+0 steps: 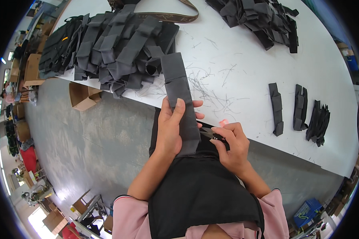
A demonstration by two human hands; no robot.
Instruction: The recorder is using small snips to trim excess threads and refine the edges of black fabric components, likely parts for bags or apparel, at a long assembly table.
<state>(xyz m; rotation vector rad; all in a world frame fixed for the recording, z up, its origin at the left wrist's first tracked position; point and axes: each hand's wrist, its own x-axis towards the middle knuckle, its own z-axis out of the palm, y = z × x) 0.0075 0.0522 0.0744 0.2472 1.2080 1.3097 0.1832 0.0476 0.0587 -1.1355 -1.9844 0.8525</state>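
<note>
A long dark grey fabric strip [175,75], sewn in sections, is gripped in my left hand [168,129]. My thumb presses on its face and the fingertips show past its right edge. The strip slants from the table edge down toward my black apron. In my right hand [234,148] is a small pair of thread snips [207,133], pinched between thumb and fingers. Their blades point left, close to the strip's lower right edge; whether they touch it I cannot tell. A small pinkish-red thing [224,122] shows just beyond the right fingers.
Similar strips lie in a big pile [119,47] at the far left and another heap [263,20] at the far right. Several smaller bundles [299,107] rest on the right of the white table [251,99]. Loose threads [211,87] litter its middle. A cardboard box [83,96] stands below the left edge.
</note>
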